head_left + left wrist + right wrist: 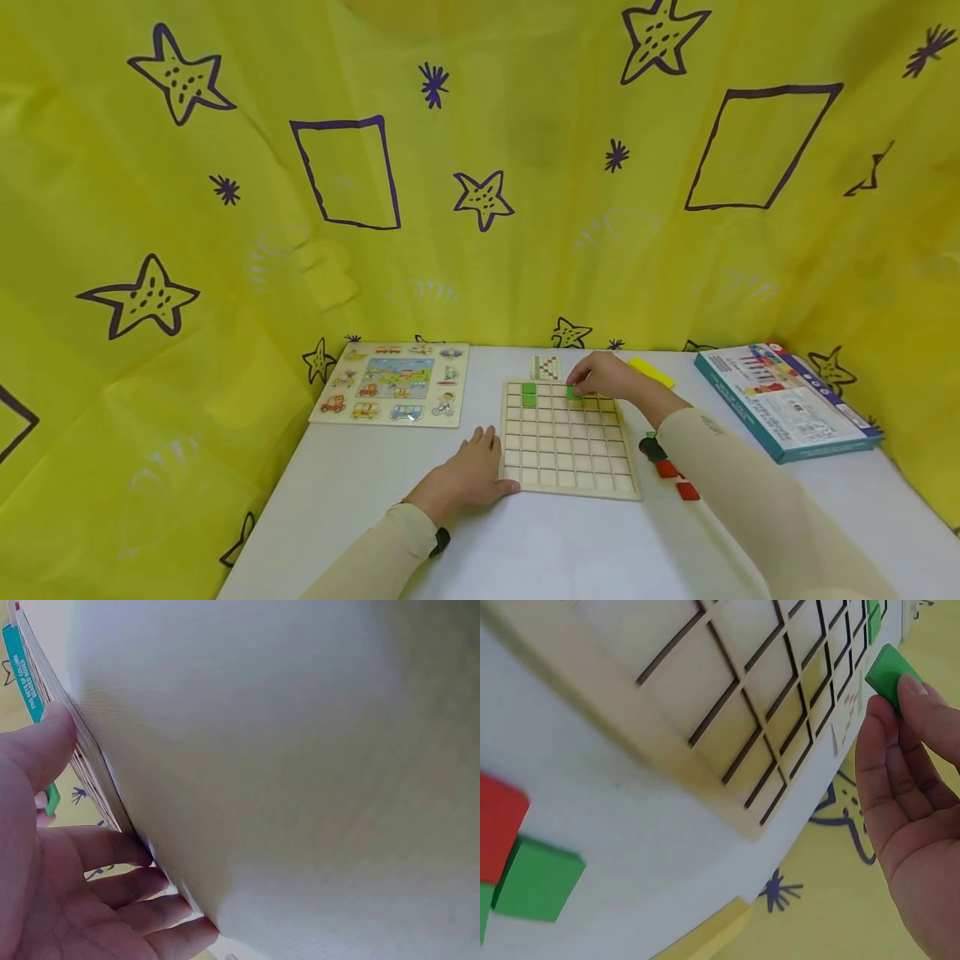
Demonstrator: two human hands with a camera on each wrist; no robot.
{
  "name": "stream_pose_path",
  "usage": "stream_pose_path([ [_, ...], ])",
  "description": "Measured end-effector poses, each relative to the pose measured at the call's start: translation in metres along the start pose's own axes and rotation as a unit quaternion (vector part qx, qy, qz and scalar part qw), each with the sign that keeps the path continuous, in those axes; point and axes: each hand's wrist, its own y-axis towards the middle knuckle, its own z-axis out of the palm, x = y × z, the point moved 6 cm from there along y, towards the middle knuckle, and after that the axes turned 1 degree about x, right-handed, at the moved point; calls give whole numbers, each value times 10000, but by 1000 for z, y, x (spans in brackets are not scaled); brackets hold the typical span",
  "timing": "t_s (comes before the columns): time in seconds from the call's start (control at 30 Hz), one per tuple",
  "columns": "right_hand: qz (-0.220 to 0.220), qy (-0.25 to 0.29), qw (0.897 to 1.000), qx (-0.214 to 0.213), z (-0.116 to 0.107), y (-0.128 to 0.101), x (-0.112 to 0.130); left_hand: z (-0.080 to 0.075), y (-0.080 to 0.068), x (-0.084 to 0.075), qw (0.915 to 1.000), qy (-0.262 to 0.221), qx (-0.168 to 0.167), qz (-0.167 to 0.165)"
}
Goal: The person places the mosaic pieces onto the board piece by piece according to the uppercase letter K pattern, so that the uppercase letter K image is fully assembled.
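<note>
A wooden grid board point(567, 450) with square cells lies on the white table, two green tiles point(528, 394) set in its far left part. Over the board's far edge my right hand point(602, 377) pinches a green square tile point(887, 675) between thumb and fingers, tilted above the cells in the right wrist view. My left hand point(472, 468) rests at the board's left side, thumb at the near left corner and fingers point(124, 889) extended along the edge, fingertips on the table. Behind the board lies a small pattern card point(546, 367) with coloured squares.
Red tiles point(687, 491) and green tiles point(540, 879) lie right of the board, partly behind my right forearm. A yellow piece point(651, 372) sits beyond its far right corner. A picture puzzle point(390, 385) is at the back left, a teal-edged box point(787, 400) at the right.
</note>
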Motion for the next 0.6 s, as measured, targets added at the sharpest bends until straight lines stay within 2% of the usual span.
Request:
stream_pose_path([
  [0.33,-43,184,9996,210,19,21,15,-4,-1,-1,10000,-15,49,-53],
  [0.6,-28,269,9994,218,36,30,22,-4,-1,-1,10000,36,42,17],
])
